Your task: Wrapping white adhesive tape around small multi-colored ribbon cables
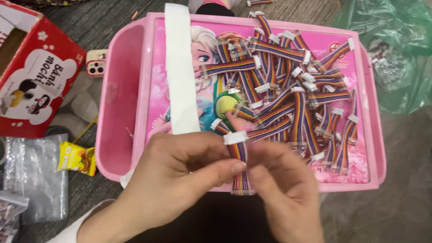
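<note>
At the tray's (pixel 135 90) near edge, bottom centre, left hand (pixel 180 171) and right hand (pixel 281 180) pinch one cable (pixel 240 166) standing upright, apparently clear of the pile (pixel 292 90).

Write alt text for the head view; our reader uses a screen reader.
Two hands, left hand and right hand, pinch one rainbow ribbon cable over a pink tray piled with similar cables. A white strip lies across the tray.
</note>
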